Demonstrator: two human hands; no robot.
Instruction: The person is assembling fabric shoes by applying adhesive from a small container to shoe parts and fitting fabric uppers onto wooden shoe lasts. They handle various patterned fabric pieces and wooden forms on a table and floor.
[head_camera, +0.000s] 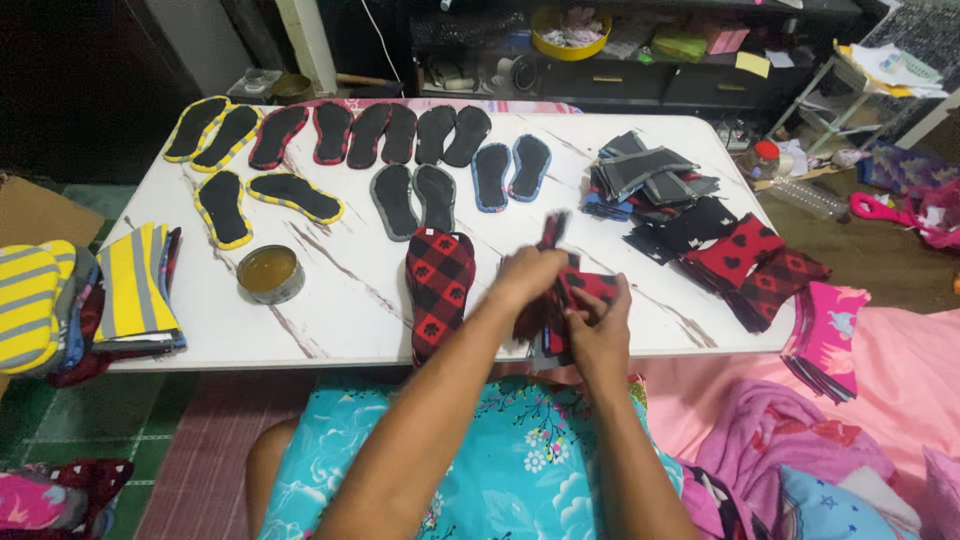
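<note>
While both hands meet over the near edge of the desk, these lines tell what lies where.

Left hand: the left hand (527, 275) is closed over the top of a red-and-black checked cloth piece (585, 290), fingers curled tight on it.
Right hand: the right hand (598, 335) grips the same checked cloth piece from below, fingers pinched narrow on its lower edge.
Cloth piece: held up just above the near edge of the desk (350, 310), folded or bunched between the two hands; its exact shape cannot be told.
Checked insole: a red-and-black checked insole (440, 290) lies flat just left of the hands, its lower end hanging over the desk edge.
Dark insoles: rows of dark insoles (400, 135) with yellow, red, grey and blue rims lie along the far side of the desk.
Tin: a round open tin (270, 273) of brownish stuff stands near the desk's left front.
Striped stack: yellow-and-grey striped cloth pieces (138, 290) lie at the left end.
Right piles: grey-and-black cloth pieces (645, 180) and red checked cloth pieces (750, 262) are heaped at the right end.
Lap: a turquoise flowered garment (500, 470) covers the person's lap below the desk.
</note>
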